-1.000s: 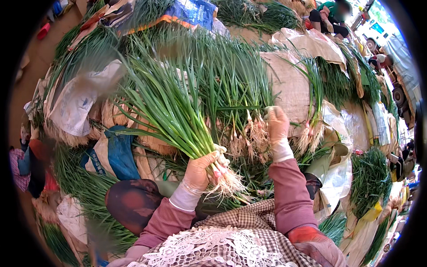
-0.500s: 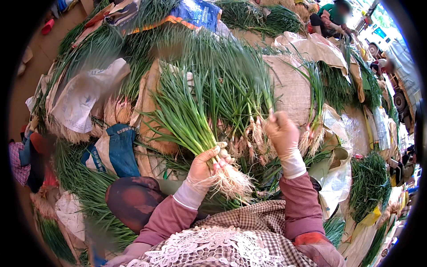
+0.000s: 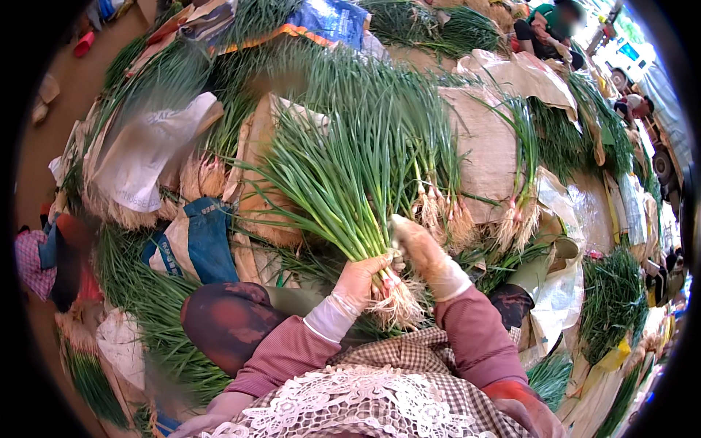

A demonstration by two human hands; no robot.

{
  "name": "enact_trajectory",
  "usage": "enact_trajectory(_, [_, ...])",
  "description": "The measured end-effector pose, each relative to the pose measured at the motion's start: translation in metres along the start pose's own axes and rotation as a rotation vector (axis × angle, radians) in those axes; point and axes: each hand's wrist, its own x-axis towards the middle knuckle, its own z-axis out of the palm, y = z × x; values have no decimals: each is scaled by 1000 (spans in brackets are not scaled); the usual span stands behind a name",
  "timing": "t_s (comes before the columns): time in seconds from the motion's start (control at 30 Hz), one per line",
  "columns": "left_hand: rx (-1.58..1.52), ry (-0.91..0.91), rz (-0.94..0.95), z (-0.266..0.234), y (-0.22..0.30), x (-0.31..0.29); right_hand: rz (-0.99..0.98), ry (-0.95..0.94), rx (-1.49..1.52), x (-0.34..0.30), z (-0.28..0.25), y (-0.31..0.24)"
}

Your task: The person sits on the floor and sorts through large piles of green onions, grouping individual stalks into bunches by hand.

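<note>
My gloved left hand [image 3: 359,283] is wrapped round a bunch of spring onions [image 3: 343,212] just above their pale, pinkish bulbs. The bunch's stringy roots [image 3: 396,303] hang toward my lap, and its green leaves fan up and to the left. Against the right side of the bunch sits my gloved right hand [image 3: 425,252], its fingers closed at the stalks; part of its grip is hidden. Just beyond it lie loose spring onions [image 3: 431,201] with their roots toward me. A smaller cluster of spring onions [image 3: 520,197] lies farther right on tan sacking.
Heaped spring onions surround me, some on a tan sack [image 3: 478,146]. A blue and white sack [image 3: 201,241] lies left of my bent knee [image 3: 226,317], and a whitish sack [image 3: 157,153] beyond it. Another person [image 3: 551,29] crouches at the far right; a truck [image 3: 628,58] stands behind.
My right hand has moved left and nearer, from loose stalks to the bunch in my left hand. The bunch has shifted slightly right and looks fuller. The whole view has shifted a little.
</note>
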Motion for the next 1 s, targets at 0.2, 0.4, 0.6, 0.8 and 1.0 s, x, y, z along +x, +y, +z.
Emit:
enact_trajectory(0.2, [-42,-226,140,-2,14,-10,-309,506,-416,31,22,38])
enact_trajectory(0.4, [-154,-360,222,1,33,-21,-98,403,310,31,-32,54])
enact_trajectory(0.6, [-188,-394,88,-19,10,0,220,-182,605,-3,25,-4])
enact_trajectory(0.8, [62,-343,171,2,20,-23,256,-134,-633,15,25,14])
enact_trajectory(1.0, [-242,-423,109,3,40,-21,-97,-97,-1062,15,-6,18])
